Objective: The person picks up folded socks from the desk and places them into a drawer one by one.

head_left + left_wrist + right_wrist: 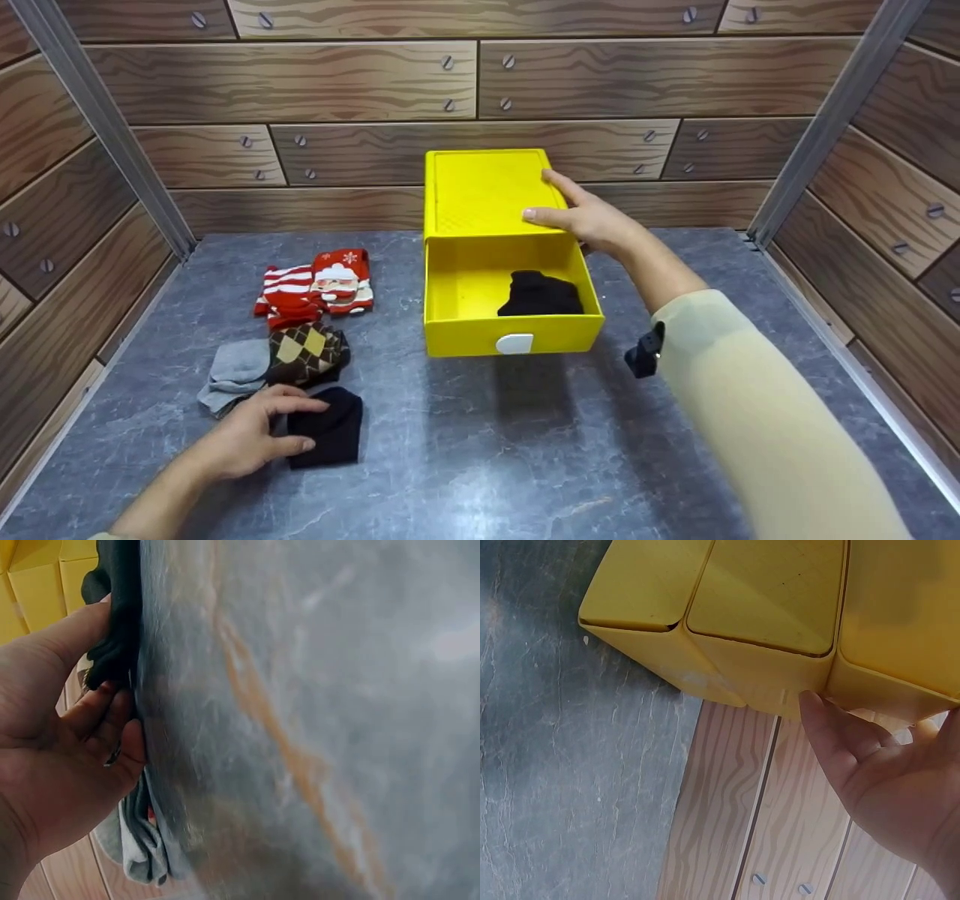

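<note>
My left hand [251, 435] lies over the left side of a folded black sock [339, 435], with thumb and index finger spread apart on the cloth. In the left wrist view the sock [120, 615] shows close against the fingertips. A yellow drawer box [487, 191] stands at the back with its drawer [465, 337] pulled out. Inside lies a black folded piece [541, 294]. My right hand [592, 217] grips the box's right upper edge, thumb on top; its lower fingers are hidden behind the side.
Red-and-white Santa socks [315, 285], argyle socks [306, 352] and grey socks [238, 366] lie folded on the left of the grey marbled table [465, 465]. The drawer has a white handle [515, 343]. Wood-patterned walls [337, 79] enclose the table at the back and sides.
</note>
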Demonstrator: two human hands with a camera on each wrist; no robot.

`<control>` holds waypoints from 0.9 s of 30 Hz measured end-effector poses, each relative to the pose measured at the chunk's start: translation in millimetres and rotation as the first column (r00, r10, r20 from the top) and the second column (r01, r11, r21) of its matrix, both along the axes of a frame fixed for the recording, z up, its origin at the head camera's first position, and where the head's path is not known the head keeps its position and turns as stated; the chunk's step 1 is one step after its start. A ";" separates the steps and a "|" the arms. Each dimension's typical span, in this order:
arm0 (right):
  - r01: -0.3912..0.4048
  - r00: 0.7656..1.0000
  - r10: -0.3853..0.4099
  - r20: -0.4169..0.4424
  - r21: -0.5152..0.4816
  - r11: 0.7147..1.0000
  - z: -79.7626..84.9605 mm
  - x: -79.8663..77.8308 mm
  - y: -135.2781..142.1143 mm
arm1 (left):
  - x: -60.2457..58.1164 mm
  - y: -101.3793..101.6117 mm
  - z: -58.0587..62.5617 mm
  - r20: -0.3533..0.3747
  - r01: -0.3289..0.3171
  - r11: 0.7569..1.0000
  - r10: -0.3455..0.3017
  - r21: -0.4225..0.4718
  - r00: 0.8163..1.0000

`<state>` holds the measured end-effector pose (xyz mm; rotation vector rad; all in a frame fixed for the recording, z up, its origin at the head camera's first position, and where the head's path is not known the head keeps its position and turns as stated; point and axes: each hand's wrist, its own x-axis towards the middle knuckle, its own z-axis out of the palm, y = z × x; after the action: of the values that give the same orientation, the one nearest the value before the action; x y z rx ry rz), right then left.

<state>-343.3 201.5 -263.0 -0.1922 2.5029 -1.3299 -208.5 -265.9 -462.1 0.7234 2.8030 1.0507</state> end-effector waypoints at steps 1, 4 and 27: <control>0.000 1.000 0.000 -0.001 0.000 1.000 0.0 -0.1 0.0 | 0.3 0.3 0.7 0.005 -0.001 1.000 0.001 -0.001 1.000; 0.002 1.000 -0.002 -0.003 0.004 1.000 0.1 -0.2 0.6 | -0.1 0.5 1.3 0.026 -0.008 1.000 0.008 -0.003 1.000; 0.003 1.000 -0.003 -0.014 0.014 1.000 -0.8 1.4 -0.2 | 1.5 2.6 -4.0 0.052 -0.031 0.999 0.030 0.025 0.998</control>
<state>-342.0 201.4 -263.8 -0.1956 2.5241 -1.3161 -207.0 -263.3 -466.1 0.6483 2.7706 1.0960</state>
